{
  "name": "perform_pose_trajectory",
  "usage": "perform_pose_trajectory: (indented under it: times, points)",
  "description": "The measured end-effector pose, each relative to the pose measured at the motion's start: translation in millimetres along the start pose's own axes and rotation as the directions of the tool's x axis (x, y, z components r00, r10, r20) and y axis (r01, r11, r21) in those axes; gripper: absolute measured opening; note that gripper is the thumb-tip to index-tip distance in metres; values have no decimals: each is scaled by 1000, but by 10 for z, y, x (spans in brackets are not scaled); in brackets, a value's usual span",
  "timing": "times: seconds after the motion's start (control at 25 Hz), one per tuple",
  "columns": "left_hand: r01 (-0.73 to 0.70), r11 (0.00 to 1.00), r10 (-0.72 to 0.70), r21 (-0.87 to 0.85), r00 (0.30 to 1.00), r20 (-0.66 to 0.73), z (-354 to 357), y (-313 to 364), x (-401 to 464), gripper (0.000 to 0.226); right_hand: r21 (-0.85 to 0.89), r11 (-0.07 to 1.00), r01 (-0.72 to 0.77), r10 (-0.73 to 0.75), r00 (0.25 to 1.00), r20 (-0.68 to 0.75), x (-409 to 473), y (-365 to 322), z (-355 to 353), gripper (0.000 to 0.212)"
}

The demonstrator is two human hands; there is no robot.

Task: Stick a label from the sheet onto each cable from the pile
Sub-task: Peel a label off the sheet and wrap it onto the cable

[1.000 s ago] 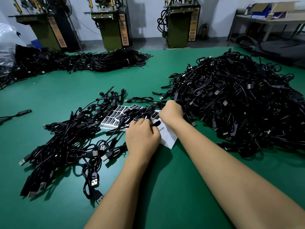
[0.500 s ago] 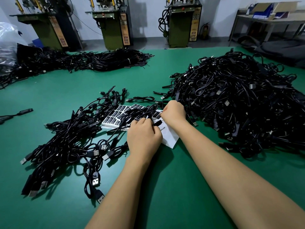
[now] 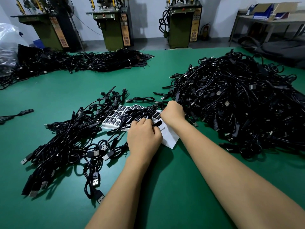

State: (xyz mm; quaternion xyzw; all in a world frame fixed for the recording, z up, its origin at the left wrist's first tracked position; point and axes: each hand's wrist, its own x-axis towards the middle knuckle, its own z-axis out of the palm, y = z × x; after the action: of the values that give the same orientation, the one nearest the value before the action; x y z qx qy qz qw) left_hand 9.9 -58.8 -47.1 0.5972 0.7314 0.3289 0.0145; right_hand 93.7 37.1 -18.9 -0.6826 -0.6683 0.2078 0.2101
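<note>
A white label sheet with rows of black labels lies on the green table, partly under cables. My left hand rests over the sheet and pinches a black cable near its small plug block. Just beyond it, my right hand is curled at the sheet's far edge, its fingertips on a black label; the fingertips are hidden. A big heap of black USB cables lies to the right. A smaller, flatter heap of cables lies to the left.
More black cable bundles lie along the table's far edge, with a plastic bag at far left. Three green machines stand behind the table. A single cable end lies at the left. Bare green table stretches near me.
Both hands stay over the sheet almost unmoved. The right hand has shifted very slightly toward the left hand and the cable's plug block.
</note>
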Motion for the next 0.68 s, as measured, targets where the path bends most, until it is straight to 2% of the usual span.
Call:
perform_pose_trajectory:
  times: [0.16,0.32,0.44,0.68]
  points:
    - [4,1000,-4,7,1000,3,3,12,0,17,-67,989,132,-133,991,-19,-56,40,76,34]
    - [-5,1000,5,-6,1000,-9,-7,21,-2,17,-97,968,232,-242,964,-107,-103,90,128,14]
    - [0,1000,0,1,1000,-6,-16,20,-8,17,-93,951,294,-302,950,-77,-77,128,147,13]
    - [15,1000,-15,16,1000,4,-24,33,-11,18,111,929,354,-334,928,-162,-140,193,126,19]
